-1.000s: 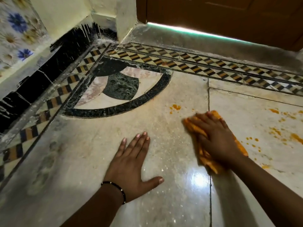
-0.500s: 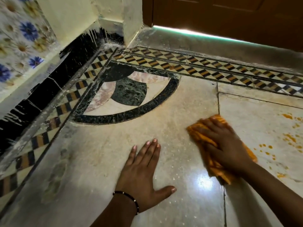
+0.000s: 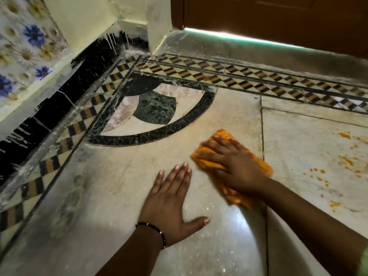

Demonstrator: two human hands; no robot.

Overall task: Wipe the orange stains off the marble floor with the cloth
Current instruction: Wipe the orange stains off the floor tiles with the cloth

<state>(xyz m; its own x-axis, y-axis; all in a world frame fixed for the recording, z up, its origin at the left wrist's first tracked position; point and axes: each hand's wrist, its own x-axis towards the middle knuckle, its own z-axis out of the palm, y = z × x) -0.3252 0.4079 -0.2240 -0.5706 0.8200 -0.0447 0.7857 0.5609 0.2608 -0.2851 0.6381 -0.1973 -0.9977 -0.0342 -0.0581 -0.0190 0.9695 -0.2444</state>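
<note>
An orange cloth (image 3: 262, 166) lies bunched on the pale marble floor (image 3: 123, 188), mostly covered by my right hand (image 3: 235, 166), which presses it down with fingers spread and nearly straight. My left hand (image 3: 169, 200) rests flat on the floor just left of the cloth, fingers straight, thumb out, a dark bead bracelet on the wrist. Orange stains (image 3: 346, 162) speckle the marble slab to the right of the cloth, beyond a floor joint; a larger blob (image 3: 344, 135) sits farther back.
A dark green and pink inlaid quarter circle (image 3: 155, 110) fills the corner behind the hands. A chequered border (image 3: 239, 80) runs along the back and left. A brown door (image 3: 278, 20) stands at the back; a flowered tile wall (image 3: 23, 48) rises at left.
My right hand has slid the cloth forward and left over the small orange spot seen a second ago; that spot no longer shows. My left hand stays planted.
</note>
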